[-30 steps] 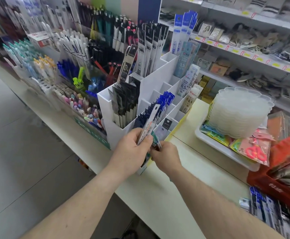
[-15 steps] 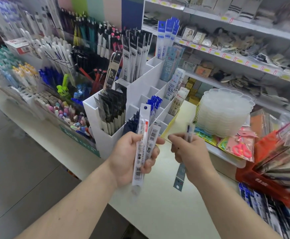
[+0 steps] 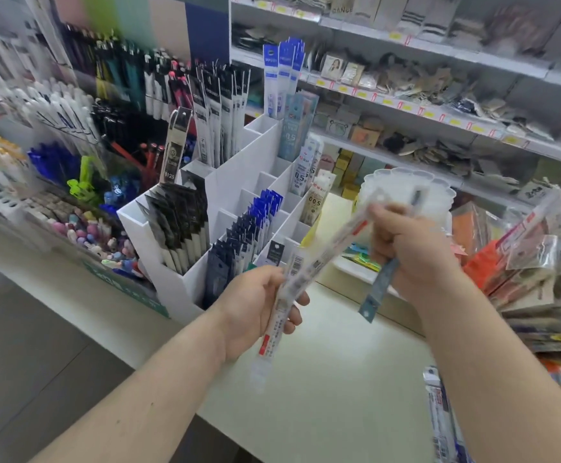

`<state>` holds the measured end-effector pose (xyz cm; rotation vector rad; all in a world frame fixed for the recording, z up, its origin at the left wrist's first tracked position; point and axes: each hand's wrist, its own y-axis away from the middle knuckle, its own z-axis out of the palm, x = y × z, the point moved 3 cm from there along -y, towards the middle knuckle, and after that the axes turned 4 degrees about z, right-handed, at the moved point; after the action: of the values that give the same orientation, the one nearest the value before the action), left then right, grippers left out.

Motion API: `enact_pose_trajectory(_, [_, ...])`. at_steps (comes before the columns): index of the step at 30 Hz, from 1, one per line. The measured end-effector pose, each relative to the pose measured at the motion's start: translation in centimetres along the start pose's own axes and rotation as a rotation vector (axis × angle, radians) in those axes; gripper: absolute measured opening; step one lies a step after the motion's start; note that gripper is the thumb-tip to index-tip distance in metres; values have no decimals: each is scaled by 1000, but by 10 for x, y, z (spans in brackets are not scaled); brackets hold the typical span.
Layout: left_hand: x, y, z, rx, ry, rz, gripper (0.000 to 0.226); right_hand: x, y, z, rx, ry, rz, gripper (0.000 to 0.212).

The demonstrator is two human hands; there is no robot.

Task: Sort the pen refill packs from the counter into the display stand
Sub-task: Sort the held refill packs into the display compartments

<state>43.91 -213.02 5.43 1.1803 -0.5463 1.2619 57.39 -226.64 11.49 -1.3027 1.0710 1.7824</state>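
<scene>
Your left hand (image 3: 259, 305) grips a white refill pack (image 3: 274, 332) above the desk (image 3: 332, 389), near the display stand (image 3: 239, 182). Your right hand (image 3: 409, 252) holds a blue pack (image 3: 377, 289), maybe one more, blurred.

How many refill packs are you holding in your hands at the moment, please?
3, as far as shows: one white pack in the left hand, and a second white pack and a blue-grey pack in the right hand. Blur may hide more.
</scene>
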Motion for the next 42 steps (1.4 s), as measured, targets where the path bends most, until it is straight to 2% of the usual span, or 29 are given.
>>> enact_pose_trajectory(3, [2, -4, -4, 113, 6, 92, 36, -9, 5, -26, 56, -218, 40, 23])
enact_pose_trajectory(7, [4, -11, 2, 122, -63, 246, 54, -11, 17, -40, 70, -309, 57, 23])
enact_pose_trajectory(10, [4, -12, 6, 49, -262, 376, 60, -9, 30, -48, 122, -289, -12, 35])
enact_pose_trajectory(14, [3, -13, 12, 23, -683, 611, 71, -2, 32, -64, 113, -384, -88, 49])
enact_pose_trajectory(17, [5, -10, 18, 40, -841, 810, 50, 4, 31, -72, -30, -311, -123, 54])
enact_pose_trajectory(19, [5, -8, 21, 27, -870, 860, 44, 8, 33, -69, -165, -252, -91, 63])
enact_pose_trajectory(22, [4, -13, 24, -49, -928, 858, 44, 14, 32, -58, -179, -66, -1, 79])
enact_pose_trajectory(23, [3, -16, 26, -96, -954, 852, 44, 16, 31, -54, -162, 32, 33, 76])
enact_pose_trajectory(25, [-4, -21, 30, -190, -992, 809, 48, 20, 28, -43, -156, 183, 90, 50])
enact_pose_trajectory(28, [-12, -22, 34, -265, -1025, 690, 49, 24, 25, -32, -195, 240, 135, 23])
enact_pose_trajectory(30, [-12, -19, 32, -275, -1086, 590, 58, 28, 22, -30, -219, 259, 155, 22])
enact_pose_trajectory(32, [-12, -16, 30, -285, -1067, 462, 69, 34, 19, -32, -218, 251, 190, 30])
enact_pose_trajectory(38, [-9, -1, 31, -366, -559, 233, 80, 41, 17, -31, -214, 214, 219, 40])
enact_pose_trajectory(40, [-11, 0, 27, -442, -385, 128, 78, 42, 16, -30, -215, 217, 212, 41])
enact_pose_trajectory(42, [-11, 0, 25, -441, -263, 65, 68, 42, 15, -30, -224, 215, 210, 32])
